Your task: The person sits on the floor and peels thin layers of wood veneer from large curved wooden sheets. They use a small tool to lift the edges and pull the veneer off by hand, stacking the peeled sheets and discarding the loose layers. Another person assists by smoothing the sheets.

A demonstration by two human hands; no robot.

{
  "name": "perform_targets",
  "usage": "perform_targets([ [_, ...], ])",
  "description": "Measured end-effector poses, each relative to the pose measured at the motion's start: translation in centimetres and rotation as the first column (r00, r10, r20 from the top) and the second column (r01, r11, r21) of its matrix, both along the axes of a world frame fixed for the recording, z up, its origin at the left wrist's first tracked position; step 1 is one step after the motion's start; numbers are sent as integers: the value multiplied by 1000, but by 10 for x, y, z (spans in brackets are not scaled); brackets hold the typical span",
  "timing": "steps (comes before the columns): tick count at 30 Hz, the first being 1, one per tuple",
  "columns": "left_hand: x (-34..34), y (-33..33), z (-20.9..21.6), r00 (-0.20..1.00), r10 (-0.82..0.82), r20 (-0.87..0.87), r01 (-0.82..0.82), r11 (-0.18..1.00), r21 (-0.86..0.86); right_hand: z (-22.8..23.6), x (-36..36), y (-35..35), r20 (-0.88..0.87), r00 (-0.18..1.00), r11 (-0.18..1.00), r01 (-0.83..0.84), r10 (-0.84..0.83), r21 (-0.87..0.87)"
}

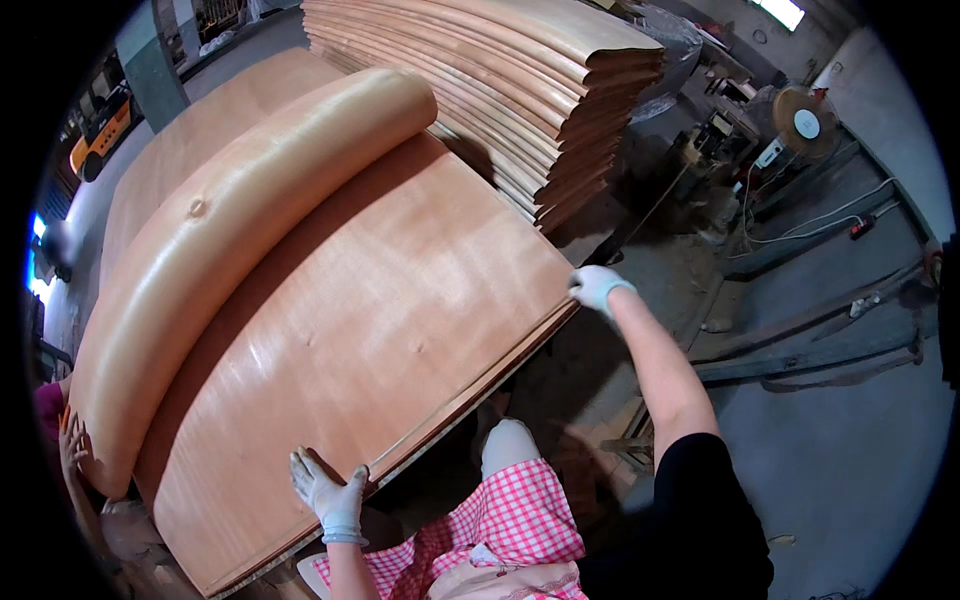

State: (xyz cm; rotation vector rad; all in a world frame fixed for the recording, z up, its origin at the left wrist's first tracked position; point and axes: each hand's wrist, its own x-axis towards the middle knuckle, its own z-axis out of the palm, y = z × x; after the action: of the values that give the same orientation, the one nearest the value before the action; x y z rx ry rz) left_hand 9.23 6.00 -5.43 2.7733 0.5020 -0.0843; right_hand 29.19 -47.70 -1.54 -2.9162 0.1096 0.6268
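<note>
A stack of thin wood veneer sheets (420,270) lies before me, its top face smooth and reddish. My left hand (328,495), in a white glove, rests flat near the front edge with its fingers apart. At the right corner my right hand (598,288), also gloved, has its fingers closed on the edge of the veneer sheet. Across the far part of the stack a paler veneer sheet (230,210) is curled over into a long roll. Another person's hand (75,445) touches the roll's left end.
Behind stands a tall pile of wavy veneer sheets (500,90). To the right are a machine with a round disc (800,125), cables, a red power socket (860,228) and a dark metal frame (810,355). An orange forklift (103,135) sits far left, near a pillar (150,70).
</note>
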Motion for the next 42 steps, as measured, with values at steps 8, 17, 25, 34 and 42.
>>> perform_targets([
  [8,0,-5,7,1000,-7,1,7,1000,7,-72,-18,-48,291,715,768,546,-636,335],
  [17,-26,-81,49,811,-256,526,444,855,-269,-2,-170,220,238,931,516,-66,-275,854],
  [25,-89,-49,70,797,133,589,439,540,-717,67,-261,355,-1,999,97,-2,32,995],
  [34,-153,195,51,400,822,406,-119,486,-866,64,-185,295,162,933,743,-353,320,568],
  [42,-230,458,-21,352,883,309,-718,467,-516,28,-109,239,169,941,910,-329,294,253],
])
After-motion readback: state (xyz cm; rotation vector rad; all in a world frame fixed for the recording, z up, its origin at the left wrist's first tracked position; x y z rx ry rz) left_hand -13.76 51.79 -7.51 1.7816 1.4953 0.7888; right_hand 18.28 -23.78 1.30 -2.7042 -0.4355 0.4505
